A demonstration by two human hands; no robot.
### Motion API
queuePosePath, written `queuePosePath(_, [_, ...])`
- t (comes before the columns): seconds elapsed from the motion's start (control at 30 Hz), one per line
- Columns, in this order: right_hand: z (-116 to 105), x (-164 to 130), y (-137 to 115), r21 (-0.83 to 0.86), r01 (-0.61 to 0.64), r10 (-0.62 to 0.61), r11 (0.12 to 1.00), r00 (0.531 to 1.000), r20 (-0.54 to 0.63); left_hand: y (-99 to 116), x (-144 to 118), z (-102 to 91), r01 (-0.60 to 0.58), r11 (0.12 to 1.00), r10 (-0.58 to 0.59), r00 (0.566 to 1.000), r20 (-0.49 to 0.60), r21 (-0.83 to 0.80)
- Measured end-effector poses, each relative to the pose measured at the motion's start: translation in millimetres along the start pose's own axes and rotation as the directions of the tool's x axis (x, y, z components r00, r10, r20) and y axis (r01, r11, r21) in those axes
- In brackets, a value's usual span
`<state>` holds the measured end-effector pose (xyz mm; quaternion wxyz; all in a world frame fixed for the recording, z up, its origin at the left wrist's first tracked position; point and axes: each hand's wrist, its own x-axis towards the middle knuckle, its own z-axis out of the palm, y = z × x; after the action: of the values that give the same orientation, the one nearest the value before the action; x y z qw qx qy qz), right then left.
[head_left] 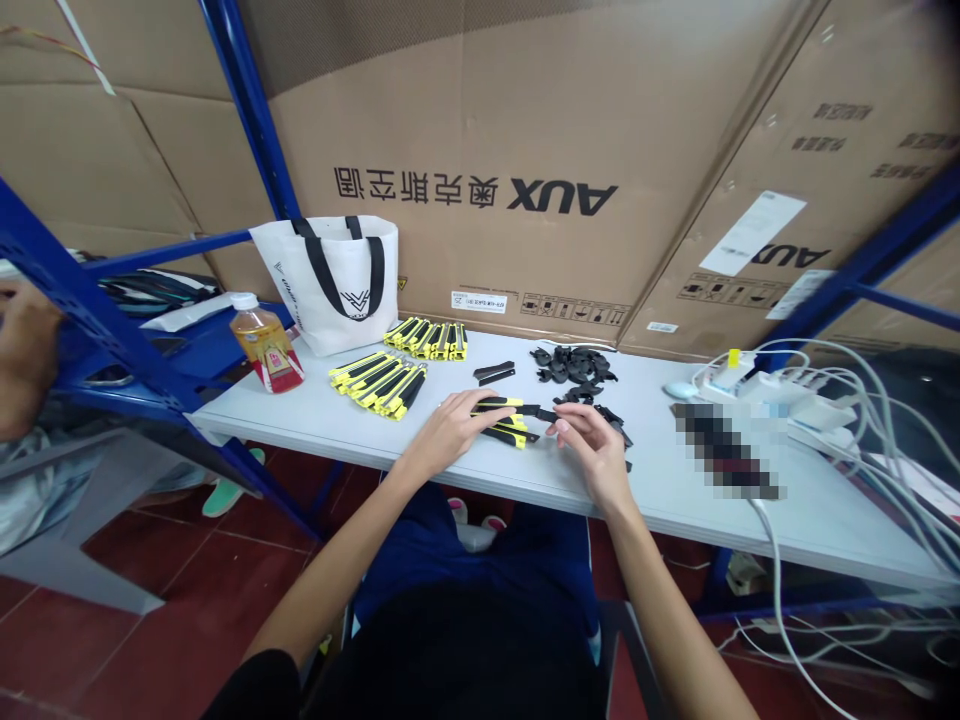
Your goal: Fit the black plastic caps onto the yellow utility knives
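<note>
My left hand [454, 425] is closed around a yellow-and-black utility knife [499, 402], low over the front of the table. The knife's dark front end points right, towards my right hand [596, 450]. My right fingers pinch a small black plastic piece [547, 415] at that end; whether it is joined to the knife I cannot tell. Just below lies another utility knife [511, 432], partly under my left fingers. Beyond the hands are a couple of black strips [495, 372] and a heap of small black plastic parts [576, 366], some of them hidden behind my right hand.
Utility knives lie in a near row [377, 385] and a far row [426, 338]. A drink bottle [266, 345] and white tote bag [337, 285] stand left. White cables and power strips [795, 395] crowd the right; large cartons [465, 110] back the table. Another person's hand [26, 355] shows far left.
</note>
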<state>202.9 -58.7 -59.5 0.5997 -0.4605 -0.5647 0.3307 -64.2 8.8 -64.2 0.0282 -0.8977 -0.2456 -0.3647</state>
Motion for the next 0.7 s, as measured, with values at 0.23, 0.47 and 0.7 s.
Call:
queuePosePath(0.23, [-2.6, 1.3, 4.2, 0.042, 0.006, -0.005, 0.999, 1.000, -0.024, 0.0, 0.7, 0.8, -0.002, 1.000, 0.002, 1.000, 0.020, -0.003])
queuePosePath(0.47, [-1.7, 3.8, 3.2, 0.088, -0.073, 0.078, 0.993, 0.996, -0.054, 0.3, -0.2, 0.5, -0.016, 1.000, 0.015, 0.998, 0.054, 0.027])
queuePosePath(0.7, [-2.4, 4.2, 3.7, 0.139, -0.103, 0.110, 0.985, 0.993, -0.050, -0.4, 0.6, 1.2, 0.009, 1.000, -0.010, 0.999, 0.048, 0.013])
